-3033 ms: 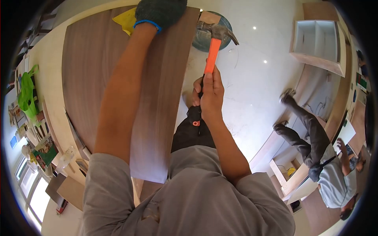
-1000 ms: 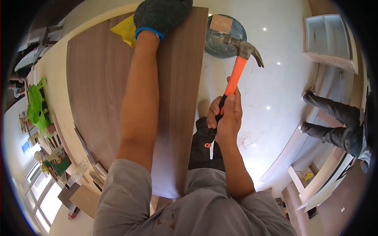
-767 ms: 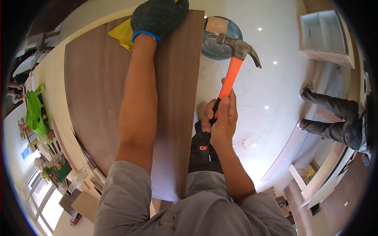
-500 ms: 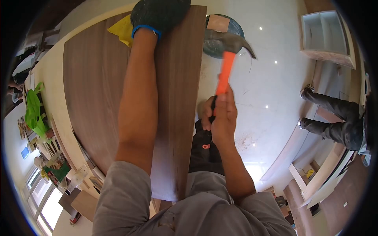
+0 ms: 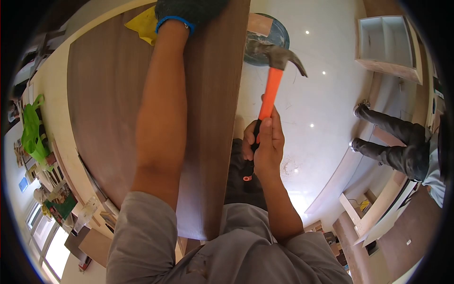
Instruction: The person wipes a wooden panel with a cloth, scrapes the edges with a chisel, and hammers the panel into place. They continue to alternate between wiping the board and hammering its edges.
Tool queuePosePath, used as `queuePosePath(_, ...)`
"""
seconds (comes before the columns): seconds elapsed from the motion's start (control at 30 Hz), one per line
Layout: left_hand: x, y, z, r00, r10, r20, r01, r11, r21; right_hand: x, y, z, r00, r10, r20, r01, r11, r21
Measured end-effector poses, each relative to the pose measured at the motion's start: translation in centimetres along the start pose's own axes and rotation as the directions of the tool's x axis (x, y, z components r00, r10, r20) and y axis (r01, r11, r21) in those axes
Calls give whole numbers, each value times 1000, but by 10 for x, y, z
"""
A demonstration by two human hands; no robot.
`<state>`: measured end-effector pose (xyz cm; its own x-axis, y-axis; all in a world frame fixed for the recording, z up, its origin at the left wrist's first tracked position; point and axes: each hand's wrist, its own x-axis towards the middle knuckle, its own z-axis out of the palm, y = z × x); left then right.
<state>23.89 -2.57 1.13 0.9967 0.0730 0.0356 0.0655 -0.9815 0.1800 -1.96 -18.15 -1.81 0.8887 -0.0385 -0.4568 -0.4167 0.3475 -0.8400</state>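
Note:
My right hand point(image 5: 267, 146) is wrapped round the black and orange handle of a claw hammer point(image 5: 271, 92), held just off the right edge of a brown wood-grain panel point(image 5: 106, 109). The metal head is up and its curved claw points right. Across the panel stretches my left arm. My left hand point(image 5: 191, 10), in a dark glove with a blue cuff, is over the panel's far part. Its fingers are cut off by the top of the view. Beside the glove lies a yellow cloth-like piece point(image 5: 144, 26).
A round dark tub point(image 5: 280, 35) with a flat tan piece across it stands on the pale floor, beyond the hammer. At right are a white open cabinet box point(image 5: 382, 40) and another person's legs point(image 5: 392, 128). A green bag point(image 5: 32, 130) and clutter line the left side.
The view has shifted slightly, and the gloved hand sits higher, more of it cut off. The hammer, blurred before, shows sharply, its head a little lower in view. Both holds look unchanged.

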Motion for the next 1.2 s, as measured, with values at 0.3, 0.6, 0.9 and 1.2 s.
queuePosePath(0.3,6,-10,8,998,59,-25,-59,998,14,9,-3,7,996,-46,-72,53,995,90)
queuePosePath(0.6,6,-5,-1,998,-54,39,54,998,11,10,-3,4,998,-1,65,3,999,-32)
queuePosePath(0.9,8,-8,1,999,-27,26,26,999,19,13,-5,-5,999,-27,48,30,997,-75)
queuePosePath(1.2,2,-11,-2,1000,2,-3,-3,999,-37,-6,6,0,1000,9,14,-10,999,36)
